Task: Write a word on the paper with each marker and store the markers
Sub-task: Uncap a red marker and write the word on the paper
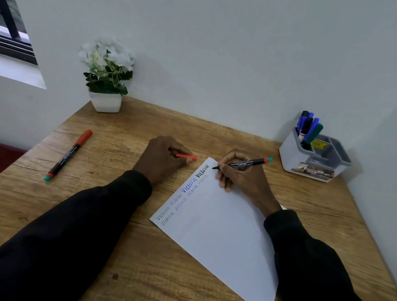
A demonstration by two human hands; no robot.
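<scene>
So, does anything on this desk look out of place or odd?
Only small things. One red-capped marker lies loose at the left of the table, far from the organizer where the other markers stand. The paper sits askew to the table edge, likely turned for writing. Nothing looks spilled or damaged.

White paper (228, 230); wood-grain table (154, 269); red cap (186, 157); black sleeves (58, 245); grey organiser (298, 159).

Bare desk (165, 282) is lying open near-left of the paper (221, 227). Left of paper, left hand (164, 159) and loose marker (68, 155) are blocking; at its far corner, right hand (241, 177) is crowding the organizer (297, 161) lane.
</scene>
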